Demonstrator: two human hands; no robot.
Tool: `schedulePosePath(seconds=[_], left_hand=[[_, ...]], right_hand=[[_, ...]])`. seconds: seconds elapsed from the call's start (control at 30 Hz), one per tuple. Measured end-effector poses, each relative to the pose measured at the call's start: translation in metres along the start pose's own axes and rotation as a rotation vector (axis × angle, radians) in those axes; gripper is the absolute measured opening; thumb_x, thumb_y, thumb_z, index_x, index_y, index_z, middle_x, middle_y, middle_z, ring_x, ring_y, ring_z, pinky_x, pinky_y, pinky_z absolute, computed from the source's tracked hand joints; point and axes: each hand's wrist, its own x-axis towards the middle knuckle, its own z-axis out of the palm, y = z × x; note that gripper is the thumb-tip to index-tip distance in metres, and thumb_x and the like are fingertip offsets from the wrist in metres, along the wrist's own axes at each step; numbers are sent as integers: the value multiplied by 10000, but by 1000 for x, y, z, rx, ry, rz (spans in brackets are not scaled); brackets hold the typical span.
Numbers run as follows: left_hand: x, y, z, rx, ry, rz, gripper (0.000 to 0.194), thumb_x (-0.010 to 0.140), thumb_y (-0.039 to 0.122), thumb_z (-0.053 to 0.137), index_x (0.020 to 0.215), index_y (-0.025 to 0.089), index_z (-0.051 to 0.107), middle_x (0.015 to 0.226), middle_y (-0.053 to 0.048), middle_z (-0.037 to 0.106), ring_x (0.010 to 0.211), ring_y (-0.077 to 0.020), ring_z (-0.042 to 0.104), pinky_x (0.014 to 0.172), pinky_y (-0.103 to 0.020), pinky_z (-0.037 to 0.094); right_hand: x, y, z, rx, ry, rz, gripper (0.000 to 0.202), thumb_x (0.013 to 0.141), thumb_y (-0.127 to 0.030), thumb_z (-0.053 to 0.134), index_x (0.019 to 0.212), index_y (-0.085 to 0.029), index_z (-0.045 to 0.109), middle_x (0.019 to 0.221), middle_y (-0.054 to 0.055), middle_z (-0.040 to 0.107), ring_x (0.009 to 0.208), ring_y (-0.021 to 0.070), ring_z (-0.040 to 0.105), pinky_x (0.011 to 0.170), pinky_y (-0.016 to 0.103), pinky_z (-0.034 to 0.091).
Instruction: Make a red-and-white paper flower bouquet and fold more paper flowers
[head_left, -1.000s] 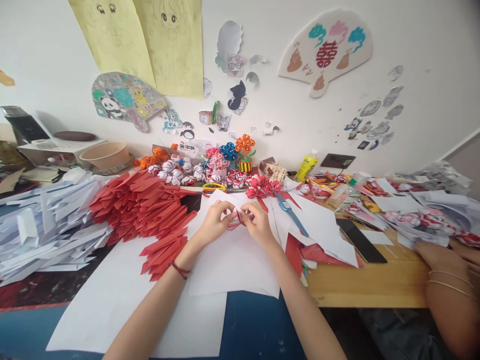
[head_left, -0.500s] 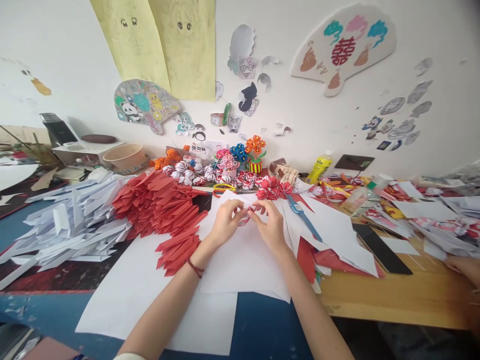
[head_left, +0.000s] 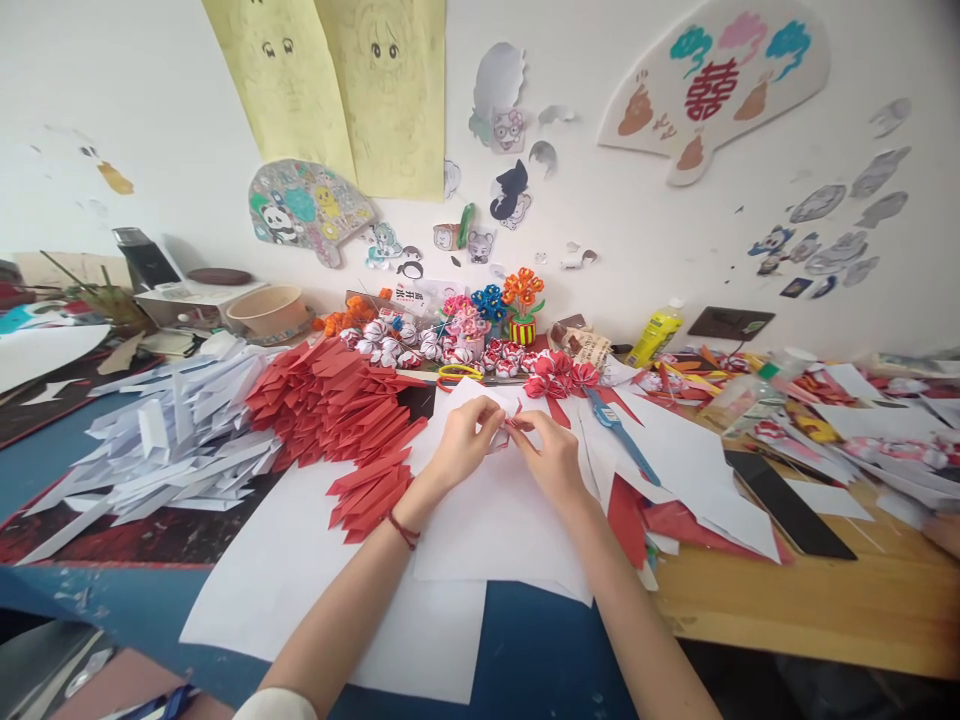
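My left hand [head_left: 466,440] and my right hand [head_left: 551,455] meet above white paper sheets [head_left: 502,530] at the middle of the table. Between the fingertips of both is a small folded red and white paper piece [head_left: 501,436], mostly covered by the fingers. Both hands are closed in a pinch on it. To the left lies a heap of folded red paper strips [head_left: 322,405], and beyond it a pile of folded white strips [head_left: 180,440]. Finished-looking red and white paper balls [head_left: 556,372] sit just behind my hands.
On the right lie a blue utility knife [head_left: 622,435], a black phone-like slab [head_left: 787,503] and a clear bottle [head_left: 750,400]. A yellow bottle [head_left: 656,333] and a flowerpot of orange flowers [head_left: 523,325] stand by the wall. Another person's blurred hand [head_left: 943,530] shows at the right edge.
The view has shifted, so the scene sits slightly to the right. My right fingers have moved lower and closer together on the paper piece. The other person's hand has drawn toward the edge.
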Motion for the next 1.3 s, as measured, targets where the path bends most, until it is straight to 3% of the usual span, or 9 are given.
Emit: schedulePosePath(seconds=[0.3,0.63,0.83,1.03,1.3], left_hand=[[0,-4,4,8,146,-74,191,893,318,533,786,170,588,770,-21,634,722,-137,570,708,-254,436],[8,-12,1,-511,105,-315,307,762,422,685,750,119,639,659,-32,642,616,-121,588,629,-243,470],[9,-13,0,-428,154,-289,305,754,425,691,740,124,639,639,-16,627,597,-108,572,568,-221,427],[9,-16,0,-439,122,-280,315,776,440,663,746,128,629,619,-16,608,579,-107,548,556,-227,416],[10,-13,0,-391,104,-253,368,829,493,601,709,148,555,539,46,422,479,-70,362,469,-217,254]], right_hand=[[-2,-1,0,-26,47,14,71,931,-251,537,941,-217,598,851,25,698,743,161,676,665,274,514],[-2,-2,-1,-19,92,-31,75,920,-231,555,960,-217,618,873,23,717,748,150,685,692,259,534],[-3,-3,-1,-19,78,-25,105,929,-252,532,976,-232,623,910,36,727,791,170,697,719,286,554],[-4,-2,-1,1,78,-43,116,931,-246,524,987,-231,625,935,44,727,834,180,700,754,301,562],[-2,-7,-1,122,42,44,91,911,-245,566,982,-228,620,935,28,714,828,165,690,777,303,563]])
